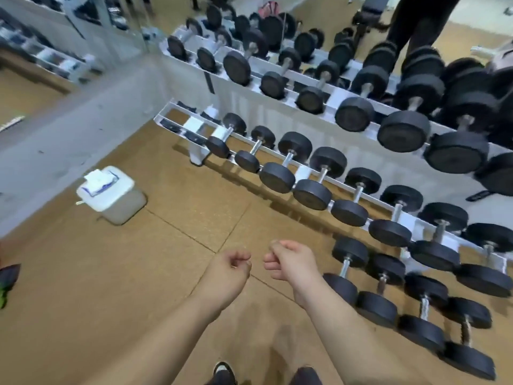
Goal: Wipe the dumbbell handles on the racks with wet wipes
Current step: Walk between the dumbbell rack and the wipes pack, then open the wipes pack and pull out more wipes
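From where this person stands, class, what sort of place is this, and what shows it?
Most likely a gym's free-weights area: tiered racks of black dumbbells and a wall mirror.

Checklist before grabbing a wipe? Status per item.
1. Wipe in hand: not ok. Left hand and right hand are curled, no wipe visible.
2. Wipes pack located: ok, on top of the white bin on the floor.
3. Sheet ready to pull: ok, one sticks up from the pack.
4. Dumbbell handles exposed: ok on the lower rack.
5. Handles already wiped: cannot tell.
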